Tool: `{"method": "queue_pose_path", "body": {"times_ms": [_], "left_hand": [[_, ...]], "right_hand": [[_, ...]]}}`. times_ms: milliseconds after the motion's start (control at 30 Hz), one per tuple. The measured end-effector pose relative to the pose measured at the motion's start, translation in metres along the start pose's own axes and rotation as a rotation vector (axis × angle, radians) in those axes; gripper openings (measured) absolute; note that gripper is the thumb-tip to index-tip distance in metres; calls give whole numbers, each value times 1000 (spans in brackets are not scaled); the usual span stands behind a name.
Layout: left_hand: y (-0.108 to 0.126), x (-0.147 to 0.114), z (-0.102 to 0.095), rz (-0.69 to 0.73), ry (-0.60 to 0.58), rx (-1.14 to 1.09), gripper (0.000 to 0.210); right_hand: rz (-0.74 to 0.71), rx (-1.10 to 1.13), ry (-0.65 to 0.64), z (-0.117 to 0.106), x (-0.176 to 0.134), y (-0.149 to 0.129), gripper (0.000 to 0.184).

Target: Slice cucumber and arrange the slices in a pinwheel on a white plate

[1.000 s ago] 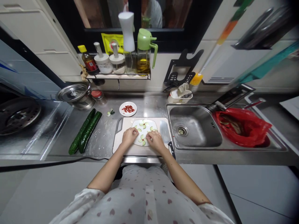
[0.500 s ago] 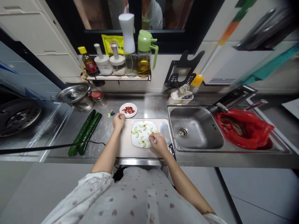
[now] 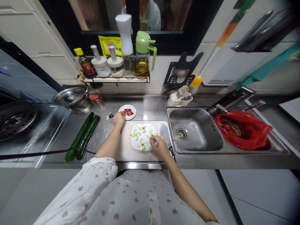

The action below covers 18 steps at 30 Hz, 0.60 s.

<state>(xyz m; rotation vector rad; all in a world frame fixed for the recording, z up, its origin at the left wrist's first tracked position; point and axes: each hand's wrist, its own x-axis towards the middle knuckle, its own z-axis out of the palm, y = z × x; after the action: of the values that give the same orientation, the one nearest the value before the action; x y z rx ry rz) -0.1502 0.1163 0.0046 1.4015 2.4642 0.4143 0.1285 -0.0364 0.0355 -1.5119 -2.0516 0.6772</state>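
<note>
My left hand (image 3: 119, 119) is at the left rim of a small white plate (image 3: 133, 116) of chopped red pieces (image 3: 128, 112). Its fingers are curled together, and whatever they may hold is hidden. Over the right edge of a squarish white plate (image 3: 143, 136), my right hand (image 3: 159, 145) has its fingertips pinched beside a pinwheel of green slices (image 3: 153, 133). What sits in that pinch is too small to name. Several such pinwheels, some with red centres, lie on this plate, which rests on a pale cutting board (image 3: 124, 153).
A knife (image 3: 172, 152) lies along the board's right side, beside the sink (image 3: 197, 128). Two cucumbers (image 3: 87, 137) and small green scraps (image 3: 107, 117) are on the left counter. Behind them stand a lidded pot (image 3: 75, 99) and a red-lidded jar (image 3: 96, 99). A red bag (image 3: 243, 131) sits far right.
My left hand has moved forward to the rim of the small plate. The right hand stays at the squarish plate's right edge. The whole view has shifted slightly.
</note>
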Motion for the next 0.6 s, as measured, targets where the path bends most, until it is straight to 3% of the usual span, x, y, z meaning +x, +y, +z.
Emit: {"method": "queue_pose_path", "body": {"times_ms": [267,600], "left_hand": [[7,6,5,11,-21,134,21],[-4,10,5,65,21,159,32]], "right_hand": [[-3,-14,13,0,-2,5,16],[5,14,-1,-3,-4,6,15]]}}
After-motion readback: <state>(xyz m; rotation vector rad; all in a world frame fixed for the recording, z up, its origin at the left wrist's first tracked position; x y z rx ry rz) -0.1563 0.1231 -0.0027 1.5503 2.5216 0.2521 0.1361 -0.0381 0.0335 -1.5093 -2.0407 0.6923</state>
